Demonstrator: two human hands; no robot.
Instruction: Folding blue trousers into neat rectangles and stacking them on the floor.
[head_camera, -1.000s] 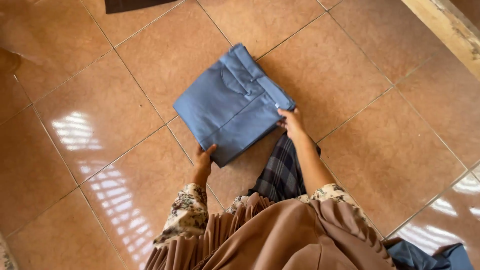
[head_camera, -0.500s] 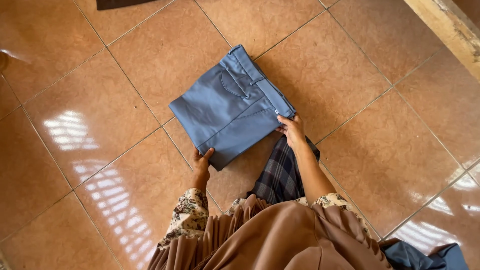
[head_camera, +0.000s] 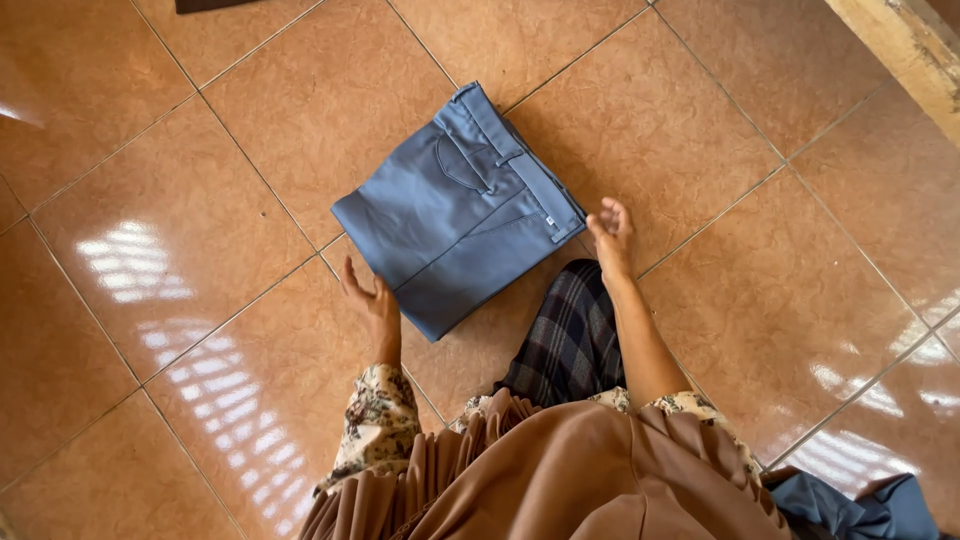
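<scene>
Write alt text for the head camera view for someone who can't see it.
Folded blue trousers lie on a brown tiled floor, seen from above, with the person's open left hand and right hand just off their near corners, holding nothing. A dark plaid cloth lies below, near the person's brown pleated garment.

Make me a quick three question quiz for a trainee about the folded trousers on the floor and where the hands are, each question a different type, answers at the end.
1. True or false: the left hand is gripping the folded blue trousers.
2. Multiple choice: the trousers lie on A) a wooden table, B) the orange-brown tiled floor, C) a chair.
3. Short answer: which hand is beside the waistband end of the trousers?

Key
1. False: it is open, fingers spread, next to the near edge, and holds nothing.
2. B.
3. The right hand, open, just off the waistband corner; whether it touches the cloth cannot be told.
</scene>
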